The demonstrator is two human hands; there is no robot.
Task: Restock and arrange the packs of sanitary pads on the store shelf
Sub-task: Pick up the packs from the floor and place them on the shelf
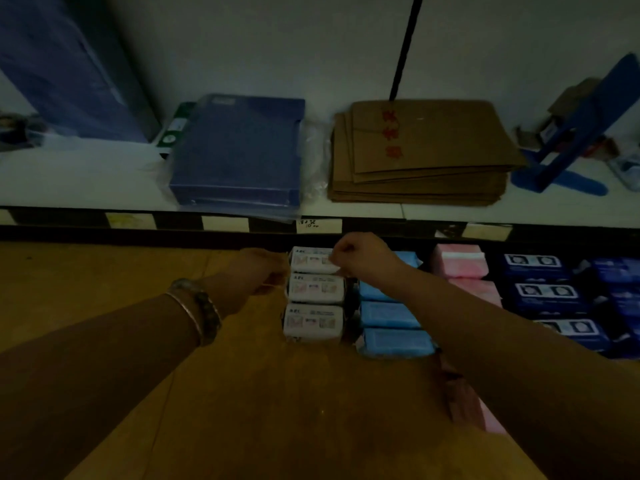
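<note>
I saw my left hand [258, 271] and right hand [360, 254] clenched on the rearmost white pack [313, 260] by the shelf's [104, 289] back edge.

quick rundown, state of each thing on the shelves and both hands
left hand: closed at the left end of the rearmost white pack
right hand: closed at its right end
white packs: three in one row
light blue packs: row beside the white
pink packs: stacked further right
dark blue packs: row at far right
brown envelopes: flat stack on upper shelf
blue folder: lying flat, in clear wrap

Dim, underexposed; soft blur throughout; wide-angle bending at edges
</note>
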